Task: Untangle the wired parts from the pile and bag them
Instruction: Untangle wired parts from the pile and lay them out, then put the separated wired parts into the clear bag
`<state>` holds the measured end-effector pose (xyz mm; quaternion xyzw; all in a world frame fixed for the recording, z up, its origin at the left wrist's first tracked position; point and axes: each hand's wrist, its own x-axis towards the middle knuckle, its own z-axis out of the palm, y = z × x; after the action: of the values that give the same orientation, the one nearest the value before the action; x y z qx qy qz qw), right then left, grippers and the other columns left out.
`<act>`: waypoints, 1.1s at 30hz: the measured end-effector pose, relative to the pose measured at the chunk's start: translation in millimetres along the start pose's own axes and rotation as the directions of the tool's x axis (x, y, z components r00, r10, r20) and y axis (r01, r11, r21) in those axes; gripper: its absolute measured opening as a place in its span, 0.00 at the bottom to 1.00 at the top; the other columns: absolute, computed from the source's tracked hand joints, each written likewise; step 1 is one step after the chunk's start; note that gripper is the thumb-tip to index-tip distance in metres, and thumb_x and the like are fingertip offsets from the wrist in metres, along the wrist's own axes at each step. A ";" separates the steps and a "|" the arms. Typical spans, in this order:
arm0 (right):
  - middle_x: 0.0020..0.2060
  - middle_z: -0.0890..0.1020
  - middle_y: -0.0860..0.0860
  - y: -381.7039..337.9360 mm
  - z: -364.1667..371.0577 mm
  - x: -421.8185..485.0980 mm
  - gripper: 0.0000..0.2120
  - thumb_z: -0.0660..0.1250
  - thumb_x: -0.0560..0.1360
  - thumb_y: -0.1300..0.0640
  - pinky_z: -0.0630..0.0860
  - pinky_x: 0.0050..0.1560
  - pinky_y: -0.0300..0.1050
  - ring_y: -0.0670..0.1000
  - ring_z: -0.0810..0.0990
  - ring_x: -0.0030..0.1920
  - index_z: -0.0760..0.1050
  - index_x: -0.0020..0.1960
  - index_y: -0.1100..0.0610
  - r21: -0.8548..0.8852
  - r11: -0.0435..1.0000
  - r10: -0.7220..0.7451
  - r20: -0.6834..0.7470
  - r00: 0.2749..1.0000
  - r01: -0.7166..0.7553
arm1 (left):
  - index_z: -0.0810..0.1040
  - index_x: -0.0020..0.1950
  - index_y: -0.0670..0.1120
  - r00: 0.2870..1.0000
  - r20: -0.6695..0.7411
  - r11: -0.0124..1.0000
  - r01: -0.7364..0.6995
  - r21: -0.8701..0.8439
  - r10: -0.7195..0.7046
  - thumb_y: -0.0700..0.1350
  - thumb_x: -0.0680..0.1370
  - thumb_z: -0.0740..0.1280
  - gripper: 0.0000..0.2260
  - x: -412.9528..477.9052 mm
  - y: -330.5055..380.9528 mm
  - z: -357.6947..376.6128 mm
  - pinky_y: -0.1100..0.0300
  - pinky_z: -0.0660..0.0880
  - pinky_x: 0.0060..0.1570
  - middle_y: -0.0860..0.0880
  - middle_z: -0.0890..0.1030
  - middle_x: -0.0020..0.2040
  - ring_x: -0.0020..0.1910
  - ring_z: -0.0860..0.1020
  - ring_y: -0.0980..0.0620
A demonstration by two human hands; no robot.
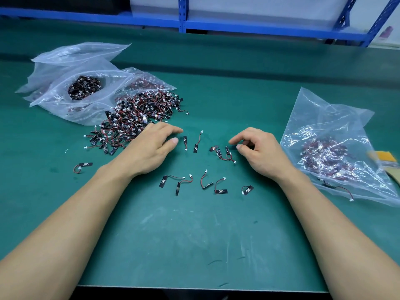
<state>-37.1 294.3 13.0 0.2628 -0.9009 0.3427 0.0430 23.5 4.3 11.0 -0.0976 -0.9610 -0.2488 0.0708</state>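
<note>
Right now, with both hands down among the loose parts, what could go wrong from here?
1. The cluster by the right hand looks hooked together; a hard pull could strain a wire.
2. The left hand rests at the edge of the pile; a sweep could drag tangled parts into the separated row.
3. One part pokes out at the edge of the right bag and could slip out.

A glossy, crinkled clear plastic bag (329,131) lies right of the right hand (259,152), similar bags (71,61) left of the left hand (151,148) by the pile (138,118) of matt black wired parts, on a matt, scuffed green mat (194,234).
</note>
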 end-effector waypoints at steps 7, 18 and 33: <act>0.47 0.81 0.48 -4.8 -6.0 -1.6 0.16 0.60 0.77 0.69 0.71 0.57 0.46 0.53 0.75 0.52 0.83 0.51 0.55 -0.037 0.997 -0.064 0.022 0.998 0.064 | 0.52 0.81 0.57 0.957 0.269 0.994 -0.111 -0.001 0.108 0.79 0.64 0.59 0.50 -11.9 25.7 12.6 0.55 0.46 0.79 0.57 0.53 0.81 0.79 0.48 0.62; 0.44 0.78 0.46 -6.0 -24.0 -1.6 0.10 0.62 0.76 0.67 0.70 0.50 0.45 0.47 0.73 0.44 0.80 0.49 0.58 -0.066 0.996 -0.062 -0.161 0.985 0.052 | 0.58 0.79 0.53 0.946 0.175 0.953 -0.289 0.087 0.271 0.81 0.62 0.62 0.53 5.6 103.9 69.0 0.55 0.53 0.78 0.54 0.58 0.79 0.77 0.55 0.55; 0.43 0.77 0.43 27.7 -102.8 -29.0 0.25 0.86 0.57 0.54 0.71 0.31 0.34 0.42 0.74 0.35 0.78 0.48 0.43 -0.279 0.923 0.360 0.383 0.851 -0.265 | 0.77 0.58 0.56 0.972 -0.018 0.968 -0.236 -0.088 0.236 0.53 0.76 0.71 0.11 22.7 85.5 58.6 0.51 0.74 0.53 0.58 0.74 0.49 0.51 0.72 0.57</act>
<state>-36.7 390.4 67.3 0.1744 -0.9506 0.1794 -0.1837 15.4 109.8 4.2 -0.2134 -0.9302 -0.2818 0.0991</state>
